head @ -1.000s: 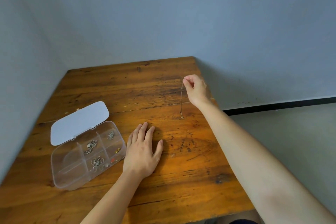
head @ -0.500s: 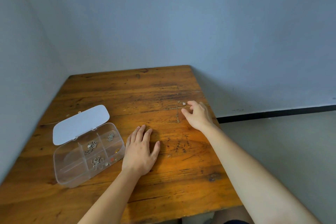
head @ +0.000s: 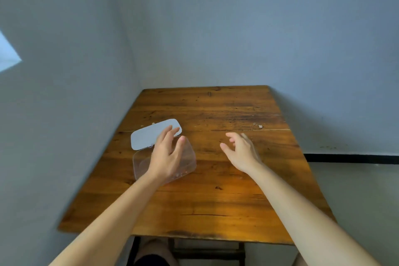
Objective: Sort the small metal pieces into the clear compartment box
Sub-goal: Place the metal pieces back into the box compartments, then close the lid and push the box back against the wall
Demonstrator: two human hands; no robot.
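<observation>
The left hand (head: pixel 167 153) hangs over the clear compartment box (head: pixel 190 157), fingers spread and loosely straight, holding nothing; whether the palm touches the box's rim cannot be told, and its fingertips reach as far as the near edge of the lid (head: pixel 149 136). The right hand (head: pixel 241 151) floats above the middle of the table (head: pixel 216 205), fingers apart and slightly curled, also empty. There is one box, its one white lid swung open and lying flat behind it toward the far left. The hand covers most of the compartments; a few small specks show through the near wall, too blurred to count. One small chain (head: pixel 257 126) with a pale charm lies by itself on the wood, beyond the right hand and well apart from the box, close to the table's right edge. The box sits close to the left edge, where the table meets a grey wall; the far edge also butts against a wall. The right side drops off to open floor. The near half of the tabletop, from the wrists back to the front edge, is bare wood.
</observation>
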